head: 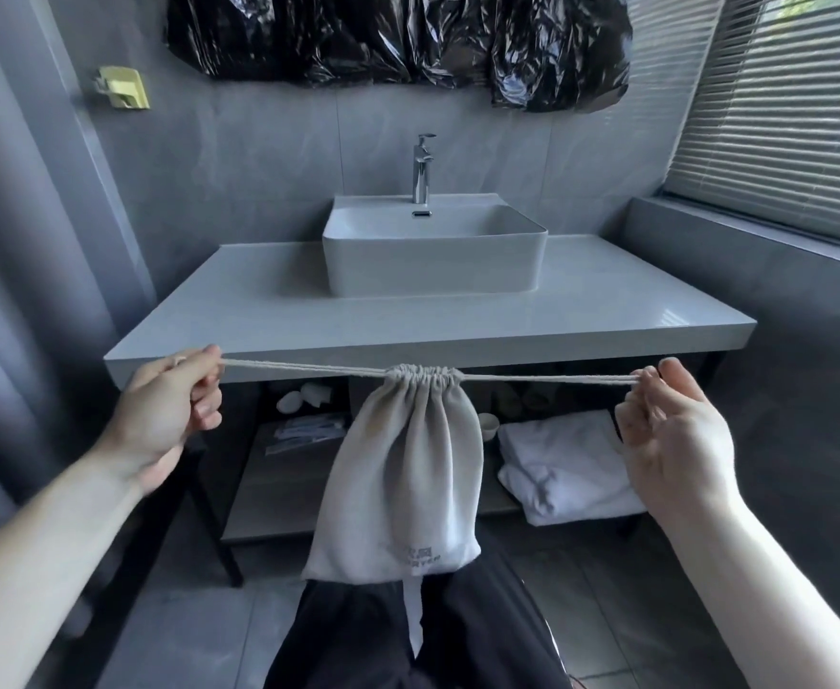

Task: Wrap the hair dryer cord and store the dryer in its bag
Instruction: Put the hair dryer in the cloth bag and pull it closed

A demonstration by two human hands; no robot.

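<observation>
Two hands hold your bag up in the air in front of the table, each pulling a drawstring out sideways so the cords run taut and nearly level. Your left hand has its grip clenched on the left loop of pale twisted cord, fingers curled under; your right hand pinches the right loop at the fingertips, palm turned toward you. The bag is soft off-white cloth, its mouth gathered into tight puckers at the top, its body hanging in a rounded, filled-out pouch with faint grey lettering near the bottom hem. The hair dryer itself cannot be seen. Behind the bag, the table is a smooth, glossy grey slab carrying a white rectangular ceramic basin with rounded corners and a tall chrome tap. On the shelf beneath, to your right of the bag, lies a folded white towel, plush and thick. Crinkled black plastic sheeting hangs on the wall above.
</observation>
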